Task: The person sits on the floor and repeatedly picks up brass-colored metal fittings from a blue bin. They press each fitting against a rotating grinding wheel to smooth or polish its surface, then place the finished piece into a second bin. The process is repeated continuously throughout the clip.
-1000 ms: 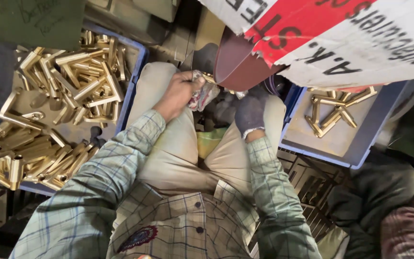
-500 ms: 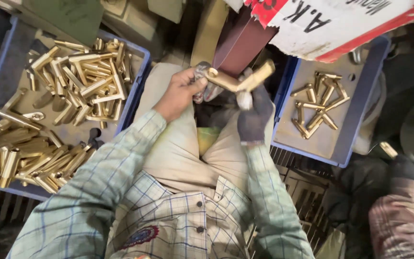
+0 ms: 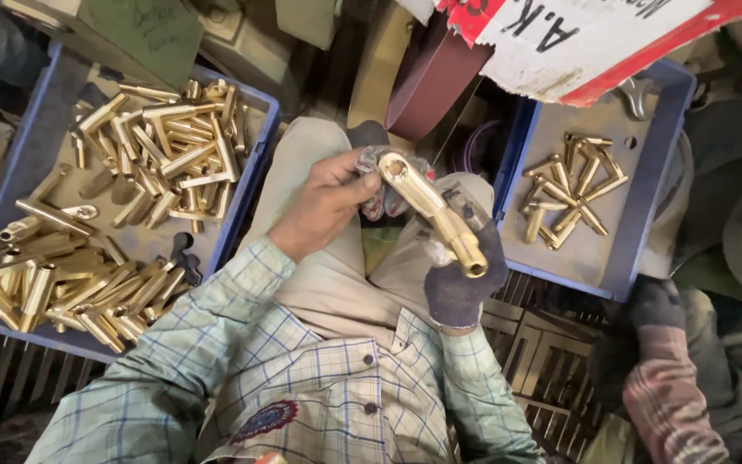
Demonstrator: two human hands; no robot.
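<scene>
Both hands are closed on one brass handle (image 3: pixel 431 210), its long axis slanting from the bare left hand (image 3: pixel 324 206) (rag-wrapped end) to the gloved right hand (image 3: pixel 465 275).

Two blue trays (image 3: pixel 255 185) sit on either side of the person's knees. The left one holds a heap of brass handles (image 3: pixel 130 206), far too many and too tangled to count, several dozen at least, piled thickest toward its near left corner. The right tray (image 3: pixel 637 215) holds a small cluster of brass handles (image 3: pixel 570 193), about ten, gathered near its middle. One more brass handle (image 3: pixel 431 210) is up between two hands: one bare (image 3: pixel 324 206), one in a dark glove (image 3: pixel 465 275). One rag (image 3: pixel 380 176).
</scene>
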